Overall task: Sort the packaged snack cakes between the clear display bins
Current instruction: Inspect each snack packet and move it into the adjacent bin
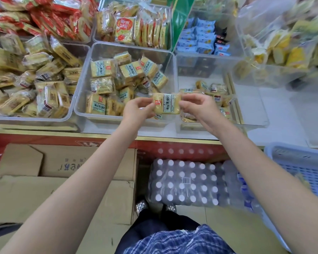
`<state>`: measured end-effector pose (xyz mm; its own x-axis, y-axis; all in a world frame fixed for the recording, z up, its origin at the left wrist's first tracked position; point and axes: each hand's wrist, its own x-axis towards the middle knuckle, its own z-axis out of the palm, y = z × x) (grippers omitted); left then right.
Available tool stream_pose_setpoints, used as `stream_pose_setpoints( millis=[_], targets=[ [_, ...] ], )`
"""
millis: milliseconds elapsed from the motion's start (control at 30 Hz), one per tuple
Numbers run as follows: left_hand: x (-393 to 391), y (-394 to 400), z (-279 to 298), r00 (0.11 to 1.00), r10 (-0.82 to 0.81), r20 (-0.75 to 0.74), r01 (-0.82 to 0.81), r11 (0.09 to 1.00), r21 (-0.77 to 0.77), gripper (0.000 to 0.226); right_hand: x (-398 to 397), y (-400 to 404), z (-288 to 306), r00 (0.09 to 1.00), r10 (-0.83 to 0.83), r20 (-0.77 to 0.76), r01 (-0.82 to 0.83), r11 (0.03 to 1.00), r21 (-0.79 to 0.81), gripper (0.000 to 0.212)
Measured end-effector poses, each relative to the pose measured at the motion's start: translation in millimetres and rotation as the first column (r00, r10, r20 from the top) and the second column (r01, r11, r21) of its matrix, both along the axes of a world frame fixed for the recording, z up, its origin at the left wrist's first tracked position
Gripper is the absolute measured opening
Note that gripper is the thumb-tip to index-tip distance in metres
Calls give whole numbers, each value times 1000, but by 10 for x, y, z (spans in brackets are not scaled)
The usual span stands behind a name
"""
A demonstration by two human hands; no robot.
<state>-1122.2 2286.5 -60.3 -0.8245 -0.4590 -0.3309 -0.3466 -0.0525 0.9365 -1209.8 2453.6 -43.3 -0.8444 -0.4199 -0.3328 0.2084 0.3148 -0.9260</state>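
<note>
A yellow snack cake packet (167, 103) with a pale blue label is held up between both hands. My left hand (138, 110) pinches its left edge and my right hand (198, 105) pinches its right edge. It hangs over the front right corner of the middle clear bin (84, 74), which holds several like packets (101, 68). To the right, another clear bin (253, 107) holds a few packets (217, 92) at its left side.
A full clear bin (75, 99) of yellow packets stands at left. Behind are bins of red, orange and blue packets (200, 37). Below the counter sit cardboard boxes (62, 180), a pack of water bottles (184, 182) and a blue basket (305, 162).
</note>
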Motion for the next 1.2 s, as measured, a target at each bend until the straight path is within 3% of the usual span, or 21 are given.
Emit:
stream_pose_setpoints(
  millis=[167, 300, 433, 533, 633, 733, 833, 933, 1100, 1200],
  targets=[
    [51, 81, 78, 1000, 23, 7, -24, 923, 385, 21, 41, 123, 29, 975, -150, 162, 176, 971, -159, 11],
    [99, 113, 131, 1000, 22, -4, -17, 867, 498, 9, 41, 199, 35, 970, -154, 188, 191, 961, -201, 12],
    [127, 162, 130, 1000, 1, 20, -10, 888, 460, 7, 36, 302, -3, 992, -92, -85, 91, 996, -17, 21],
    [122, 237, 110, 998, 49, 46, -64, 907, 416, 11, 69, 354, 5, 954, -30, -299, 42, 999, 34, 23],
    [85, 329, 73, 990, 120, 67, -137, 905, 403, 14, 107, 407, -8, 913, 19, -408, -3, 999, 38, 17],
    [58, 392, 31, 988, 139, 75, -157, 916, 369, 16, 107, 460, 18, 935, 29, -354, -24, 1000, 18, 14],
    [44, 399, 13, 989, 126, 73, -142, 943, 300, 16, 65, 512, 95, 962, 134, -236, -126, 991, 49, 40],
    [25, 374, 46, 993, 104, 54, -115, 949, 293, 16, 37, 520, 139, 942, 216, -256, -203, 976, 77, 39],
    [-68, 462, 103, 995, 93, 30, -98, 955, 279, 14, 28, 535, 74, 912, -9, -411, 34, 998, 54, 19],
    [-132, 564, 95, 995, 100, 25, -103, 958, 268, 16, 6, 532, 8, 939, -180, -294, 188, 982, -2, 7]
  ],
)
